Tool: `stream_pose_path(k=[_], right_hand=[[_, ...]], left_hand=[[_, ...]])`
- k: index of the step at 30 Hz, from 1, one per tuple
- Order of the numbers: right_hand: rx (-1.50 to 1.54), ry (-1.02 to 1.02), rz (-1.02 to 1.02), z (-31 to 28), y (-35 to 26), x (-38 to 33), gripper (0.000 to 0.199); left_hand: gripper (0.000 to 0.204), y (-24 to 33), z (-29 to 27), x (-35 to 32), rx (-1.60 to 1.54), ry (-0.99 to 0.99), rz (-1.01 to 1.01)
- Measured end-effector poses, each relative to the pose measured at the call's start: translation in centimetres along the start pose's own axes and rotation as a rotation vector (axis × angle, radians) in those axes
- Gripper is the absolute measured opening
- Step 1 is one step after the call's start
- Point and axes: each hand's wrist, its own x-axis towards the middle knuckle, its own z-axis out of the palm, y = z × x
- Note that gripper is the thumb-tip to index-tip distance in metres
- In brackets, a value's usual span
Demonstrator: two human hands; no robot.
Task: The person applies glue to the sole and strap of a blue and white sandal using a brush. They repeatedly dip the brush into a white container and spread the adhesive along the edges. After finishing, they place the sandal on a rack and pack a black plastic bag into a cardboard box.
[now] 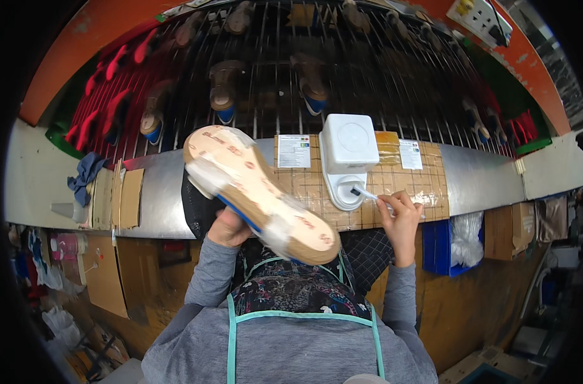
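My left hand (228, 228) grips a shoe upper on its last (256, 182), tilted with its pale underside up. That underside has a tan rim, whitish patches on its sides and a blue edge below. Some of my left fingers are hidden behind it. To the right, my right hand (400, 221) pinches the thin white handle of a small brush (370, 194). Its dark bristles are in the round well of a white dispenser base (347, 203). A square white plastic tub (349, 142) stands on the back of that base.
Ahead, a rack of metal bars (266, 121) carries several shoes (224, 89), with red light at its left. Taped cardboard (425, 198) covers the metal ledge (160, 198) under the dispenser. A blue bin (437, 246) holds clear plastic at right; cardboard (133, 198) and dark cloth (86, 176) are at left.
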Motion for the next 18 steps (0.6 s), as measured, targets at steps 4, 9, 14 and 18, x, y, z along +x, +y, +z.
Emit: stream_pose_path(k=[4,9,14,18], right_hand=[[-0.093,0.102,-0.139,1.2,-0.1,-0.2,0.007],[-0.133,0.072,-0.2,1.0,-0.5,0.0,0.006],[0.198,-0.269,0.162,0.3,-0.1,0.4,0.009],[0.775,-0.435,0.269,0.1,-1.9,1.8,0.014]], left_hand=[[0.113,0.7,-0.1,2.5,-0.54,-0.486,0.127],[0.109,0.8,-1.4,3.0,-0.555,-0.592,-0.066],[0.11,-0.9,-2.3,3.7,-0.659,-0.287,-0.122],[0.088,-1.9,-1.6,3.8,-0.256,-0.079,-0.157]])
